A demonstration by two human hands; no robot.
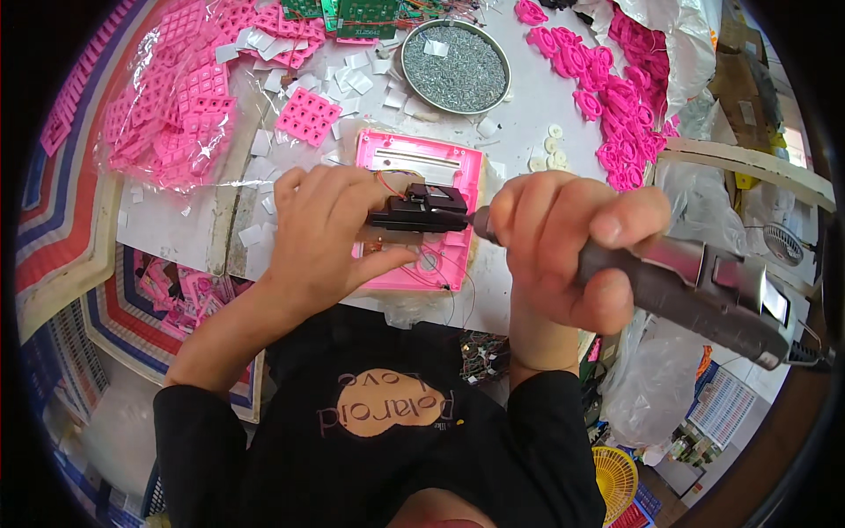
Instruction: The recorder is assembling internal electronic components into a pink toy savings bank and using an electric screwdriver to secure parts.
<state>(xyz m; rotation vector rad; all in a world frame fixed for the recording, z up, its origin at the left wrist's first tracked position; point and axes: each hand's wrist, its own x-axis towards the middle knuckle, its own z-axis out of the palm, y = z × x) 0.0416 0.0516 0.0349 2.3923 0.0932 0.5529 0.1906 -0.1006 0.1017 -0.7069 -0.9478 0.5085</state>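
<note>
My right hand (568, 242) is wrapped around a dark grey electric screwdriver (713, 295), which lies nearly level and points left. The tip of its bit reaches the right end of a black plastic module (418, 217); whether it sits on a screw is too small to tell. My left hand (321, 229) grips the module's left side, thumb below and fingers above. Underneath is an open pink plastic housing (387, 280) with thin wires, a slotted strip near its far edge and a round part at lower right. My left fingers hide some of the housing's left side.
A round metal tray (508, 77) of small screws (458, 75) stands beyond the housing. Pink button pads (308, 116), white paper pieces (356, 79) and green circuit boards (368, 16) lie far left. Pink loop-shaped parts (607, 97) and white discs (550, 158) are far right.
</note>
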